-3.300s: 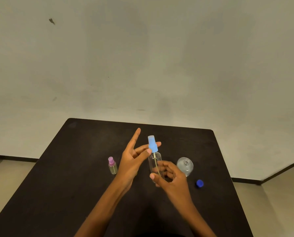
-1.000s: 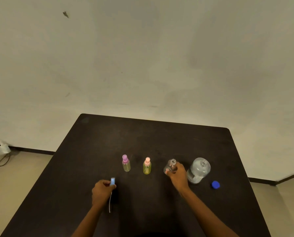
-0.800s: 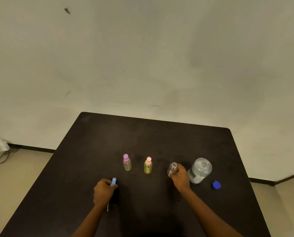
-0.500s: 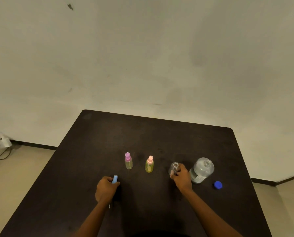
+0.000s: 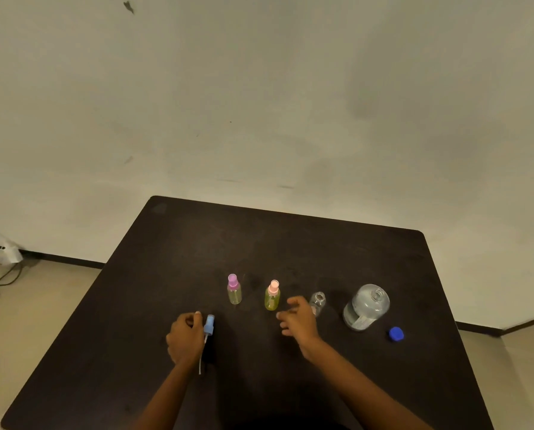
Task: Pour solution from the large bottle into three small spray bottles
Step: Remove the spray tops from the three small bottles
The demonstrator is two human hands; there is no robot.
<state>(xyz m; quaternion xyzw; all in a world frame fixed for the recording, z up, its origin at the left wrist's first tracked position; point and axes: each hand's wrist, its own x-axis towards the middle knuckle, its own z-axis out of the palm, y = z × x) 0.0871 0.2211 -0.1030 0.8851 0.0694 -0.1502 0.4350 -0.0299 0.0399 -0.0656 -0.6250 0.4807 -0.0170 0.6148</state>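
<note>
A dark table (image 5: 290, 243) reaches back to a pale wall, its far half bare. Toward the right edge stands the large bottle (image 5: 366, 307), uncapped, with its blue cap (image 5: 396, 333) just beside it. The right hand (image 5: 299, 318) hovers with loose, spread fingers, gripping nothing, next to an uncapped clear spray bottle (image 5: 317, 302). The left hand (image 5: 185, 336) is curled around a blue spray head (image 5: 209, 325). A pink-capped bottle (image 5: 272, 296) and a purple-capped bottle (image 5: 234, 290) stand upright in a row with it.
</note>
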